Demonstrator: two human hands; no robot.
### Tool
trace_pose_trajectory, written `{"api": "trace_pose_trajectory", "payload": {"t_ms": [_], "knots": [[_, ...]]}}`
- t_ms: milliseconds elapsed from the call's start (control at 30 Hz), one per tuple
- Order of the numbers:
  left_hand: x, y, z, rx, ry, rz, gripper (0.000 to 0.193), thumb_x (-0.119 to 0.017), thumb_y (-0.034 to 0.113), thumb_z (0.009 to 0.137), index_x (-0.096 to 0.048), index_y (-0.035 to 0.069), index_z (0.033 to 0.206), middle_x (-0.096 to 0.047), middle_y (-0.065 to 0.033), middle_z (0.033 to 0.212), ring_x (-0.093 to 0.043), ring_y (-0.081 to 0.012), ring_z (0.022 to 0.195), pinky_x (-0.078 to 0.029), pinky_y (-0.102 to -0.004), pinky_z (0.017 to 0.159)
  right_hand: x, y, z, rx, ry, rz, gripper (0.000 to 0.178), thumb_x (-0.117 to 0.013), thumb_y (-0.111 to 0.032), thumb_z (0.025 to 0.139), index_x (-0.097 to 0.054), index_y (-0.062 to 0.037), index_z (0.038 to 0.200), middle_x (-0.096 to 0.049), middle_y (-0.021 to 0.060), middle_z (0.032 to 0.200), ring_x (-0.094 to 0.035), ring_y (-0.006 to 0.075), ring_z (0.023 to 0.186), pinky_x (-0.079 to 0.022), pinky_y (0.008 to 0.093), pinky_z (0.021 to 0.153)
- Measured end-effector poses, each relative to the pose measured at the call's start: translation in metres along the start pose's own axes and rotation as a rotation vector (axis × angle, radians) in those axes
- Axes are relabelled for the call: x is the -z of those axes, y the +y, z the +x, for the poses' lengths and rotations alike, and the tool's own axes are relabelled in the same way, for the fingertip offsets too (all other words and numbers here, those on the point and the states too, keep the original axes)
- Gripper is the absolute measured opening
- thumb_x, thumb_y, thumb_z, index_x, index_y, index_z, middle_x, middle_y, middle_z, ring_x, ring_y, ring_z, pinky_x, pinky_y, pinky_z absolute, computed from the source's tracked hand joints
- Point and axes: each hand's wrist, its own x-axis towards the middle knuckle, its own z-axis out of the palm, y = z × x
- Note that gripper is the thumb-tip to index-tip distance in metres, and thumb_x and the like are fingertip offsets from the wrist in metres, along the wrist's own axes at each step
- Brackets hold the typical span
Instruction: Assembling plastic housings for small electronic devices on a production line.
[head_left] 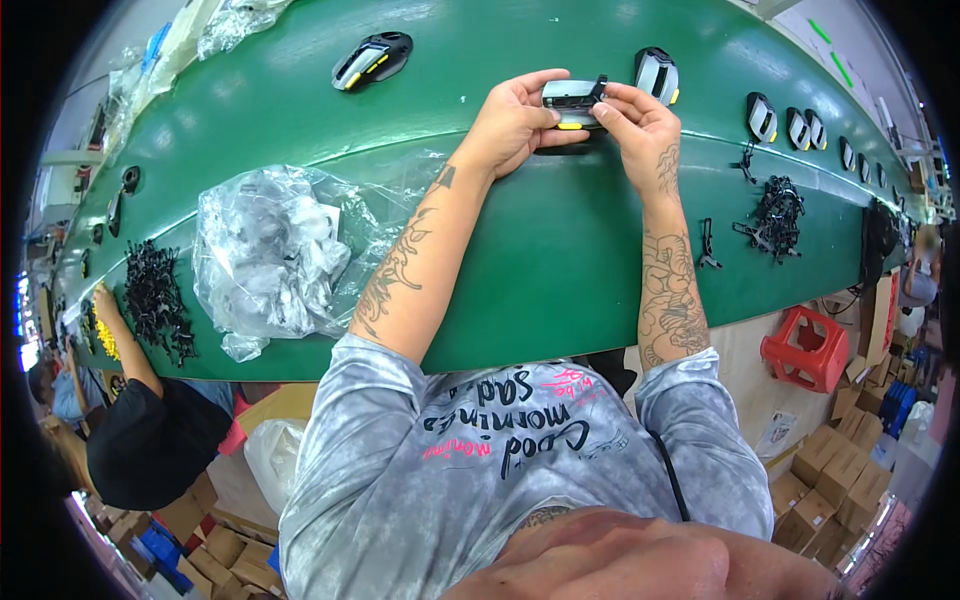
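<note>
Over the green table, my left hand [508, 125] is closed around a grey and black computer mouse [568, 92] with a yellow strip along its side. At the mouse's right end, my right hand [645, 128] pinches a small black plastic part [600, 88] against it. Another mouse [657, 74] lies just beyond my right hand, and one more [372, 62] rests farther to the left. Loose black forked plastic parts [708, 244] lie right of my right forearm, beside a heap of similar parts [779, 217].
A clear plastic bag [270, 250] of wrapped pieces lies left of my left arm. Beyond it is a pile of black parts [158, 300]. More mice [799, 129] line the table's right side. A co-worker [150, 430] reaches toward yellow pieces at left. A red stool [806, 348] stands at right.
</note>
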Motion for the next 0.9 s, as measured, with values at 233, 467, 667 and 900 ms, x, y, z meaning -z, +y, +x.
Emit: {"api": "trace_pose_trajectory", "payload": {"t_ms": [233, 467, 667, 900], "knots": [[0.002, -0.004, 0.001, -0.006, -0.008, -0.033, 0.054, -0.048, -0.017, 0.092, -0.042, -0.009, 0.145, -0.055, -0.0230, 0.140, -0.066, -0.0362, 0.120, -0.062, -0.0528, 0.099, 0.002, -0.005, -0.001, -0.050, 0.068, -0.103, 0.035, -0.076, -0.012, 0.089, -0.070, 0.0081, 0.117, -0.077, 0.0135, 0.098, -0.071, 0.0131, 0.088, -0.056, 0.0261, 0.079], [0.001, -0.006, 0.001, -0.015, 0.030, -0.078, 0.046, -0.053, -0.010, 0.097, -0.046, -0.008, 0.143, -0.060, -0.0218, 0.134, -0.067, -0.0335, 0.118, -0.064, -0.0540, 0.095, 0.000, -0.009, -0.006, 0.050, 0.104, -0.348, 0.034, -0.076, -0.017, 0.090, -0.072, 0.0057, 0.115, -0.077, 0.0140, 0.092, -0.071, 0.0140, 0.080, -0.056, 0.0278, 0.076], [-0.002, -0.010, -0.005, -0.088, 0.094, 0.034, 0.041, -0.057, -0.005, 0.099, -0.051, -0.008, 0.140, -0.062, -0.0210, 0.132, -0.068, -0.0318, 0.115, -0.066, -0.0527, 0.091, 0.002, -0.033, -0.011, 0.178, 0.126, -0.714, 0.055, -0.081, -0.035, 0.085, -0.067, 0.0035, 0.122, -0.070, 0.0196, 0.113, -0.069, 0.0275, 0.098, -0.056, 0.0376, 0.089], [-0.004, -0.011, -0.004, -0.058, -0.022, 0.051, 0.039, -0.058, -0.001, 0.101, -0.052, -0.008, 0.139, -0.064, -0.0185, 0.128, -0.069, -0.0275, 0.113, -0.067, -0.0492, 0.089, -0.001, 0.004, -0.001, 0.077, 0.022, -0.448, 0.080, -0.090, -0.045, 0.074, -0.060, -0.0007, 0.134, -0.057, 0.0215, 0.129, -0.061, 0.0323, 0.116, -0.052, 0.0414, 0.098]]}}
